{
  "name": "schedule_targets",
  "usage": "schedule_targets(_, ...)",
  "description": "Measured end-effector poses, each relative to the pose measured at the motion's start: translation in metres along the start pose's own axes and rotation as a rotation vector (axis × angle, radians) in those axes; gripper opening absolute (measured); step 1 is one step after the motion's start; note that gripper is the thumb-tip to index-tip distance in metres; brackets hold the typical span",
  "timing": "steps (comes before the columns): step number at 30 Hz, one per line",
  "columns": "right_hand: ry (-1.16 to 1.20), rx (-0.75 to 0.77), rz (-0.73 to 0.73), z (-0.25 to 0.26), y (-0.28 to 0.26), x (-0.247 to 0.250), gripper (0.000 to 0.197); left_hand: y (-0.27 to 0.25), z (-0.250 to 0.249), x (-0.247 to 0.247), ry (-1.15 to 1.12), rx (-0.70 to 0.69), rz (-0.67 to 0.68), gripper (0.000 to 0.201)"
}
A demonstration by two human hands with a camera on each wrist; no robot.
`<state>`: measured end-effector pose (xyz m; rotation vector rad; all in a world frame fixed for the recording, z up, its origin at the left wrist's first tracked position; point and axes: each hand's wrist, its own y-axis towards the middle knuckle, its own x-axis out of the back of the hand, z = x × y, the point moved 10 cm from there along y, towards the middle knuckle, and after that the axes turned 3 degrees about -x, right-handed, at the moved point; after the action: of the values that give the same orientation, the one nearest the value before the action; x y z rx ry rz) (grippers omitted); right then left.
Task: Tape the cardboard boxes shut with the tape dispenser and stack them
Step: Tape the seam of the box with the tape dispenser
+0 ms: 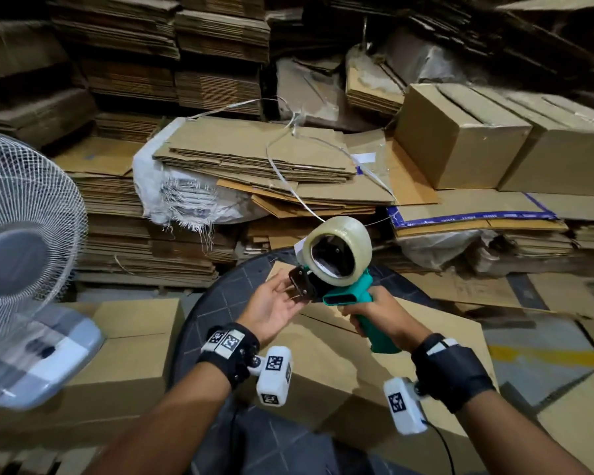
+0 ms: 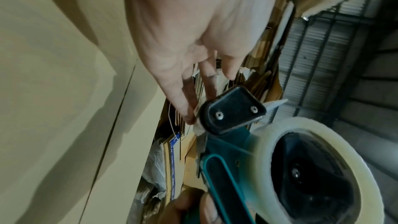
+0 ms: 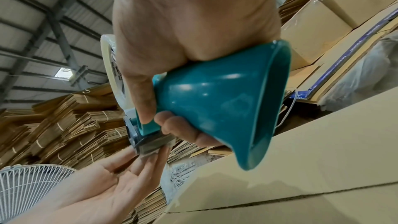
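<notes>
You are gripping the teal handle of the tape dispenser [image 1: 343, 286] in your right hand [image 1: 378, 317], fingers wrapped fully round it, holding it in the air above the cardboard box [image 1: 374, 358] on the round dark counter [image 1: 220, 303]. Your left hand [image 1: 275, 308] is lying spread, palm up, with its fingertips [image 2: 189, 117] touching the loose tape end at the dispenser's black front plate [image 2: 232, 110].

Step in hand, as I judge it: freeing the tape end before the first pass.
- Be drawing out a short tab only; a long one is likely to fold onto itself.
- Be keeping your fingertips off the toothed blade behind the plate.
- Be lowering the dispenser to the box's centre seam, which appears untaped, and be starting the strip just over the edge so it anchors on the side wall.

Count:
- tape dispenser: one, carrying one clear tape roll [image 1: 338, 250].
- assembled boxes: one under your hands, one to its left [image 1: 134, 341], at least two on the far right pile [image 1: 460, 138]; more may be hidden.
- flattened cardboard [image 1: 254, 156]: stacks too many to count.
- white fan [image 1: 24, 234]: one.
</notes>
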<state>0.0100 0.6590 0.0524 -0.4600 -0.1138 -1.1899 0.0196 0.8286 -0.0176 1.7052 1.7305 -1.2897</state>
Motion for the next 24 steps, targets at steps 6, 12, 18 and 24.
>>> schedule_targets(6,-0.064,-0.005,0.079,-0.007,-0.012,0.016,0.017,-0.004,0.032,-0.006,-0.098,-0.025,-0.064,0.026)
schedule_targets(12,-0.121,0.012,0.157,-0.015,-0.023,0.039,0.020,-0.004,0.052,-0.006,0.067,-0.170,-0.136,0.032)
schedule_targets(18,-0.121,0.036,0.230,-0.022,-0.030,0.066,0.018,-0.019,0.049,0.006,0.345,-0.284,-0.241,0.030)
schedule_targets(24,-0.174,0.066,0.316,-0.016,-0.028,0.062,0.015,-0.028,0.061,-0.006,0.355,-0.201,-0.129,0.029)
